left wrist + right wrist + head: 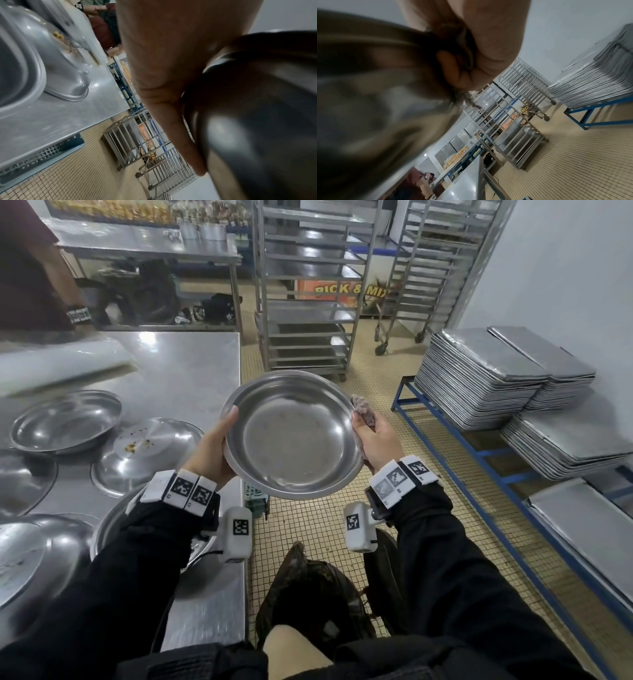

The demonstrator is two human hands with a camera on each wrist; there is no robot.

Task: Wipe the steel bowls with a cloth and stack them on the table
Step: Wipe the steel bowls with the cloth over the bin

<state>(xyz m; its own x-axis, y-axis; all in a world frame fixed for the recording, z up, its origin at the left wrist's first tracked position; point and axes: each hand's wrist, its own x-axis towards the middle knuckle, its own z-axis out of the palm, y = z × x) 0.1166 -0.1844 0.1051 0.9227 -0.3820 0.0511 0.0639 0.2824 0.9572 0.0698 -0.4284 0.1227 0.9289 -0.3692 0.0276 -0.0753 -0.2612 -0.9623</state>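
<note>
Bowl: held up off the table, past its right edge, over the tiled floor; hollow side facing up, tilted slightly.
Left hand: gripping the bowl's left rim, thumb laid along the edge, fingers under the base.
Right hand: clutching the cloth against the bowl's right rim, fingers curled round both.
Cloth: bunched between right hand and rim, a tuft poking above the fingers.
Other bowls: resting on the table, left of the held bowl, some upturned; one speckled with crumbs.
Trays: stacked on a blue frame, well to the right of the table.
Racks: standing beyond the table's far right corner.
</note>
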